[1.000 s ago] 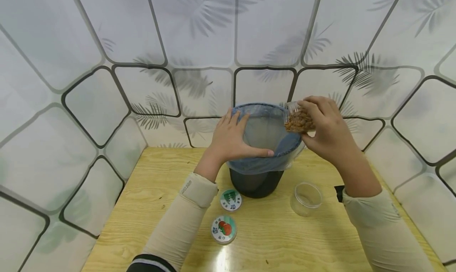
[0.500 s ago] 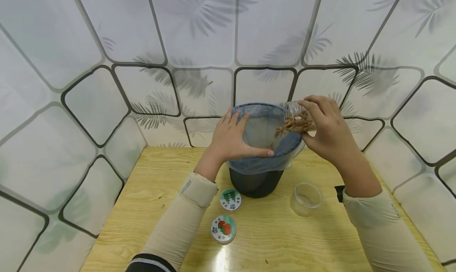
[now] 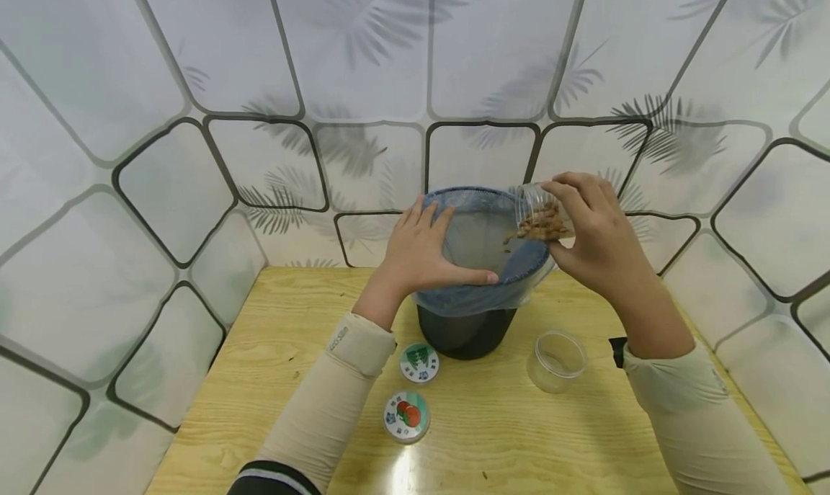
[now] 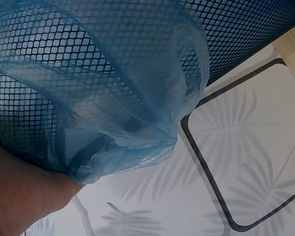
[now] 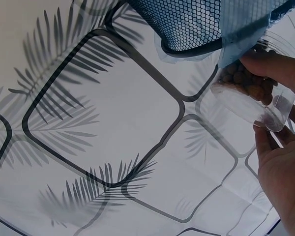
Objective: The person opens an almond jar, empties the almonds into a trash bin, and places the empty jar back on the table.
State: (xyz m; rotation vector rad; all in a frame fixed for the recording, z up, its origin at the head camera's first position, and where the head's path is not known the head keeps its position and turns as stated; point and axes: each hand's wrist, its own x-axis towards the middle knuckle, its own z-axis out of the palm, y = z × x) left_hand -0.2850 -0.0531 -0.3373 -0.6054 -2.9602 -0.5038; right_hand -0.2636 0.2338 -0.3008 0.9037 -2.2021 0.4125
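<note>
A dark mesh bin [image 3: 463, 336] stands on the table, lined with a blue translucent plastic bag [image 3: 447, 302] folded over its rim. My left hand [image 3: 418, 253] rests on the bin's near-left rim, fingers spread and thumb stretched along the edge. At the right rim my right hand [image 3: 596, 243] grips a clear plastic jar [image 3: 533, 197] tipped on its side, mouth toward the bin. Small brown pieces [image 3: 545, 227] lie along the jar's lower side, and a few fall into the bin. In the right wrist view, the jar's base [image 5: 241, 105] faces the camera, thumb and fingers around it.
An uncovered clear tub [image 3: 558, 362] stands on the wooden table [image 3: 292, 408] right of the bin. Left of it are a round lid with a green print [image 3: 419, 363] and another with red fruit [image 3: 406, 417]. A patterned curtain [image 3: 369, 163] borders the table behind and at the sides.
The right hand has tipped the jar further, and brown pieces have poured out into the bin; fewer show in the jar now. The left hand stays on the rim.
</note>
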